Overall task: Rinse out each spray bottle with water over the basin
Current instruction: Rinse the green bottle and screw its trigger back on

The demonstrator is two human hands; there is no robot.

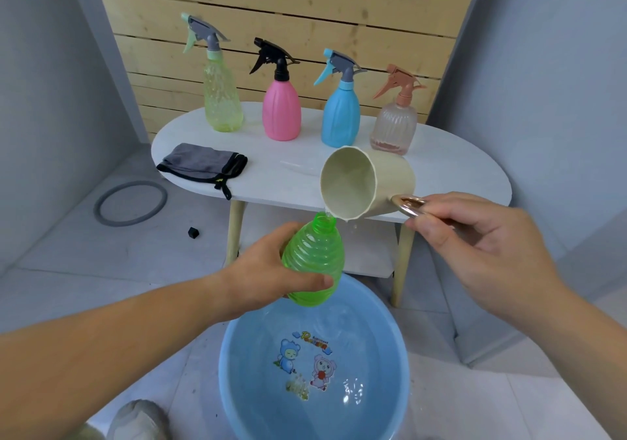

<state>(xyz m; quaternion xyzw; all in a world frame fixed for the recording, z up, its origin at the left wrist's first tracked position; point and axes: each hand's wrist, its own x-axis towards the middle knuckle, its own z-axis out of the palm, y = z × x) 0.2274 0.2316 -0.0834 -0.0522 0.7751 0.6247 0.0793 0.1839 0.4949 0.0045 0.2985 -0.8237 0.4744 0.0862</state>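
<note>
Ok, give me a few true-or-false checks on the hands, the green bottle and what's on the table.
1. The left hand grips the green bottle above the basin. True.
2. The green bottle wears its spray head. False: its neck is open, with no head on it.
3. The right hand tips the cup at the bottle's neck. True.
4. Five spray bottles stand on the table. False: four do, the yellow-green bottle, pink bottle, blue bottle and peach bottle.
5. The grey cloth lies in the basin. False: the grey cloth lies on the table.
</note>
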